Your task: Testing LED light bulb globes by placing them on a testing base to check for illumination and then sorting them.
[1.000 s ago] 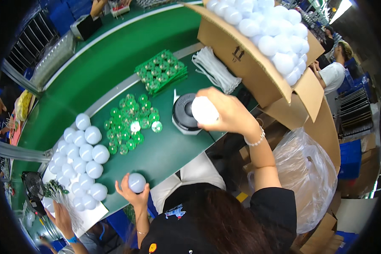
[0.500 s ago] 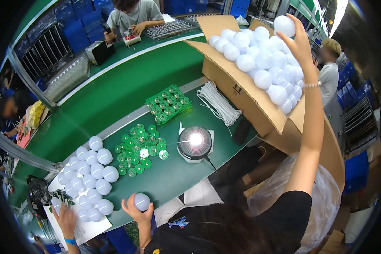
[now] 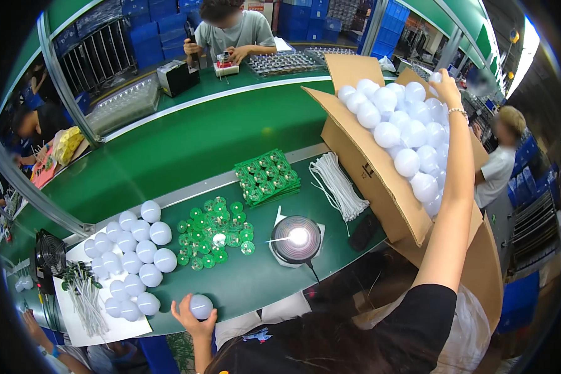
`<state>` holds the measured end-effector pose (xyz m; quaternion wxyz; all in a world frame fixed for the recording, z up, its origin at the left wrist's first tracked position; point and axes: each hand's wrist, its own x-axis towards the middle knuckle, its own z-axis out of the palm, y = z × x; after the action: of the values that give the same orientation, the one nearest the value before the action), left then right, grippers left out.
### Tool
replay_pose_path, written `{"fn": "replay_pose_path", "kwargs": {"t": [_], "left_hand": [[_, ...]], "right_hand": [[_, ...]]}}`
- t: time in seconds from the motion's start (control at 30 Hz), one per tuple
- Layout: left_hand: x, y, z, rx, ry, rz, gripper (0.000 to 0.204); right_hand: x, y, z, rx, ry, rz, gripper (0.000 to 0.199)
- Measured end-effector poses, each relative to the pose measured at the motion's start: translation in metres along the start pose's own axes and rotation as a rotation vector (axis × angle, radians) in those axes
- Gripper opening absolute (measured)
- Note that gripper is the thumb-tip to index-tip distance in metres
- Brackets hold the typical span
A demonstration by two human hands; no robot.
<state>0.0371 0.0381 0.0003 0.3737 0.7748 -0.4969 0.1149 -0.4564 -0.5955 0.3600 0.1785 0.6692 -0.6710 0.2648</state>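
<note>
My left hand (image 3: 194, 325) is closed around a white, dome-shaped bulb cover (image 3: 201, 306) at the table's near edge. My right arm reaches up to an open cardboard box (image 3: 349, 140) heaped with more bulb covers (image 3: 407, 162). There, at the far right of the heap, my right hand (image 3: 449, 91) has its fingers around another white bulb cover (image 3: 436, 78), partly hidden by the hand. Rows of bulb covers (image 3: 146, 252) stand on the table to the left, some on a white sheet (image 3: 75, 324).
Green round circuit boards (image 3: 212, 234) lie loose mid-table, with stacked board panels (image 3: 267, 177) behind. A lit round lamp fixture (image 3: 296, 240) and a bundle of white tubes (image 3: 338, 187) are nearby. Another person's hand (image 3: 36, 329) shows at lower left; a co-worker (image 3: 234, 37) sits opposite.
The view has shifted, so the scene sits lower and rightward. My right hand has lowered with its bulb cover toward the heap. The other person's hand has drawn away left from the white sheet.
</note>
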Motion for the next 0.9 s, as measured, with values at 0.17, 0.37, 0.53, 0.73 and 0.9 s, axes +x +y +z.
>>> {"fn": "replay_pose_path", "kwargs": {"t": [0.17,0.37,0.53,0.73,0.9], "left_hand": [[-0.002,0.000,0.002,0.040,0.019,-0.054,0.073],[-0.001,0.000,0.003,0.054,0.051,-0.013,0.072],[-0.001,0.002,0.001,0.059,0.035,-0.040,0.072],[-0.001,0.000,0.003,0.082,0.052,0.000,0.072],[-0.003,-0.001,0.004,0.068,0.064,-0.018,0.073]], "right_hand": [[0.009,0.009,0.005,-0.099,-0.268,0.091,0.064],[0.027,0.025,0.028,-0.135,-0.404,0.111,0.056],[0.033,0.026,0.031,-0.130,-0.406,0.094,0.051],[0.022,0.013,0.019,-0.156,-0.395,0.017,0.044],[0.014,0.006,0.010,-0.149,-0.387,0.002,0.042]]}}
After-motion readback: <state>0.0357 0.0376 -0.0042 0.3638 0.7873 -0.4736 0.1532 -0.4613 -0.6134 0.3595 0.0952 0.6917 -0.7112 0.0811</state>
